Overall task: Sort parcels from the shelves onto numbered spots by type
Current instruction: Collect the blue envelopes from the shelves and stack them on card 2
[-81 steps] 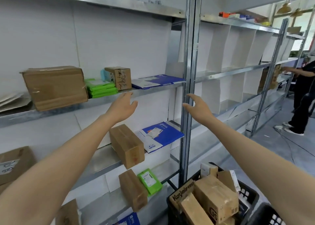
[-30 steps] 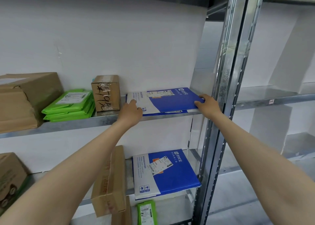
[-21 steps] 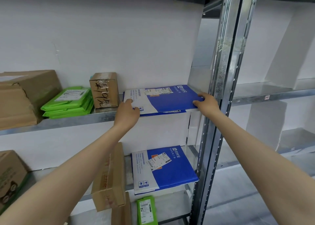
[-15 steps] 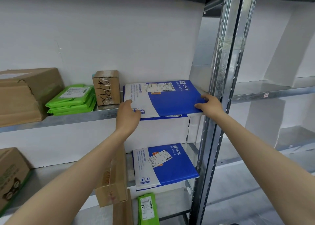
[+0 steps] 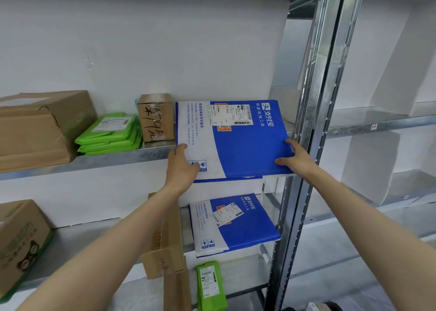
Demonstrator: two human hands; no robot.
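- Centre frame: flat blue-and-white plastic mailer parcel (image 5: pixel 236 141) lay flat on the grey metal shelf (image 5: pixel 113 158) approx. 1 s ago. Now it's tipped up, front edge pulled out past the shelf lip.
- L hand (image 5: pixel 181 166) grips its lower-left corner, thumb on top.
- R hand (image 5: pixel 295 161) grips the lower-right edge.
- Pick looks nearly done; carry to its numbered spot prob. next.
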